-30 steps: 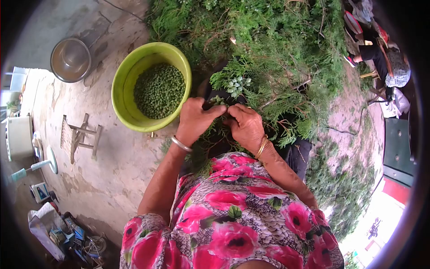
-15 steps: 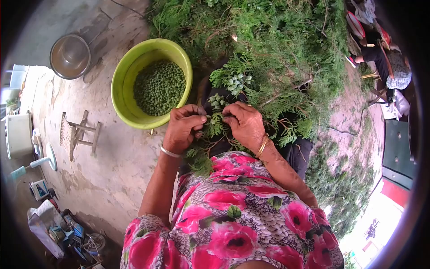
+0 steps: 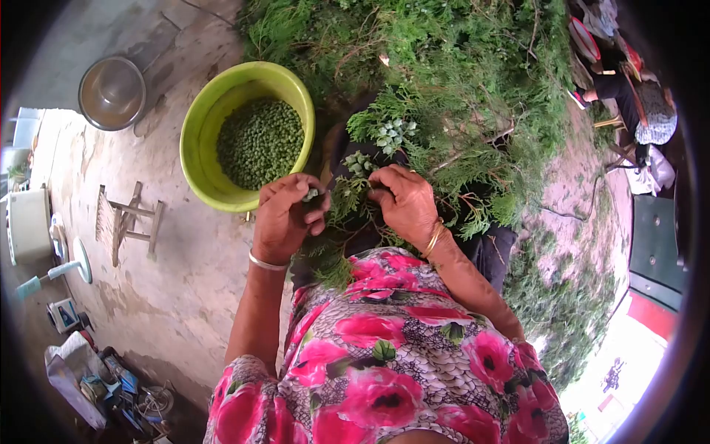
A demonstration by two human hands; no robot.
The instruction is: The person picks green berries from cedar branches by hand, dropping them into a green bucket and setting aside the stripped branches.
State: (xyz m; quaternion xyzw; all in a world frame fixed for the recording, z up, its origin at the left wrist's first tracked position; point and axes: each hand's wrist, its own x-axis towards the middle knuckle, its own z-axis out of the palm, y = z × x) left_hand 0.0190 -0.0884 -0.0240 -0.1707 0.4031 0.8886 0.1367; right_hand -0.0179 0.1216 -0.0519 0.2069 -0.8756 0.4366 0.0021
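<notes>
Between the finger and thumb of my left hand (image 3: 287, 214) is a pale green conifer cone (image 3: 310, 194), just off the rim of the yellow-green tub (image 3: 194, 140). Many small green cones (image 3: 260, 144) fill the bottom of that tub. My right hand (image 3: 405, 203) is closed on a leafy conifer branch (image 3: 353, 203) lying over my lap; the exact grip point is hidden by the fingers. Clusters of bluish-green cones (image 3: 396, 135) sit on the branch just beyond my right hand, with a smaller cluster (image 3: 359, 164) at its fingertips.
A large heap of cut conifer branches (image 3: 458, 59) spreads ahead and to the right. On the left are a metal basin (image 3: 112, 92) and a small folding stool (image 3: 127, 222). Assorted household items (image 3: 111, 377) lie at lower left. Another person's leg (image 3: 621, 90) shows at far right.
My left hand has moved left, away from the branch and toward the tub, with a cone now visible in its fingers. My right hand has stayed almost in place at the branch.
</notes>
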